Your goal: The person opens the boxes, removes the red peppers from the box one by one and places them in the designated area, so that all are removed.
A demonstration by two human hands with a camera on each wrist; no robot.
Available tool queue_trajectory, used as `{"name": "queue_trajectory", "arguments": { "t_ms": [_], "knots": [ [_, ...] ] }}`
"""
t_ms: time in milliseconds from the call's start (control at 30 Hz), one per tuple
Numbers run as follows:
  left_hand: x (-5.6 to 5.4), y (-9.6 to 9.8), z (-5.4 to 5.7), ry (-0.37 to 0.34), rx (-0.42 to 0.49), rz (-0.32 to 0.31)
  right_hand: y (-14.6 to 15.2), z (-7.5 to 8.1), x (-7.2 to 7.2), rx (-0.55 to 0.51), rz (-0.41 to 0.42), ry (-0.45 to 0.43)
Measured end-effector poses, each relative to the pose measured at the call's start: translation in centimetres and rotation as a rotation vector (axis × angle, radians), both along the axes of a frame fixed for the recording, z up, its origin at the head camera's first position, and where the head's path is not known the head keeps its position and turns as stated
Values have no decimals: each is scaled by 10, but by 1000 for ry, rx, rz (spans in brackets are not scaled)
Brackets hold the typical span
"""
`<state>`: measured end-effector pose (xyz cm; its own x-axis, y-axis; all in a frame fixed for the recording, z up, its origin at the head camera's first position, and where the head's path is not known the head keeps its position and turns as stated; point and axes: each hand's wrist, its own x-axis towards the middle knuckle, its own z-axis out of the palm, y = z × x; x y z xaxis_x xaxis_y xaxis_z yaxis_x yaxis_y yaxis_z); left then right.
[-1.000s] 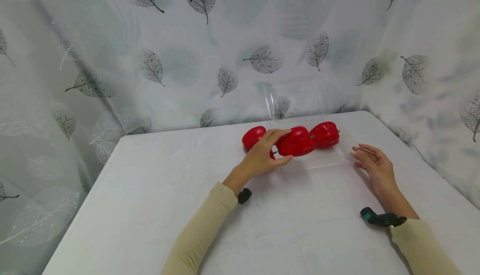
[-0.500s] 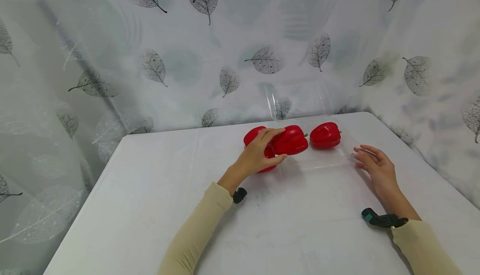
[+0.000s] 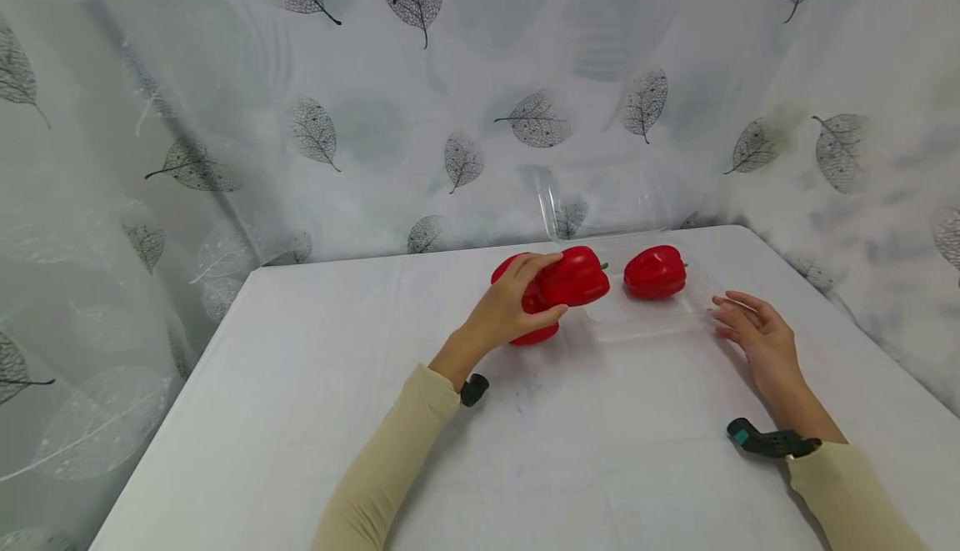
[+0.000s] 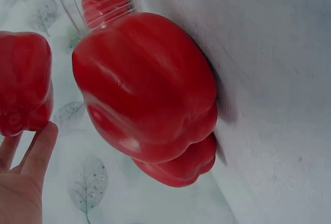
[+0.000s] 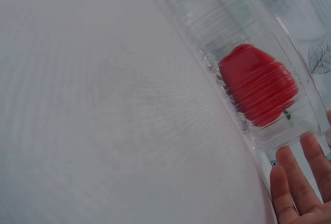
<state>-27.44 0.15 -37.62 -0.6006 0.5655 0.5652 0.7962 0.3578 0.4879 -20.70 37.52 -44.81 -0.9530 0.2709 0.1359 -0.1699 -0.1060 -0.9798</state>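
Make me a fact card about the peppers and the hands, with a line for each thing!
Peppers: four, all red
Left hand: grips the held pepper, green stem facing right in head view
Container: clear plastic box
Inside the box: one boxed pepper
Outside the box: near pepper and far pepper, left of it
Right hand: fingertips at the box's right end
Table: white

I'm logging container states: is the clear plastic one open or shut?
Open. In the head view, the lid of the clear container stands raised at its back, with the red pepper inside uncovered.
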Motion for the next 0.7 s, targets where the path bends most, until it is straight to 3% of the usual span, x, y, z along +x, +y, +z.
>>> {"name": "queue_trajectory", "arguments": {
  "t_ms": [400,700],
  "knots": [
    [1,-14,-2,-56,2,45,0,0,-1,15,-9,-15],
    [0,-27,-3,-46,50,36,1,0,-1,-15,17,12]
  ]
}}
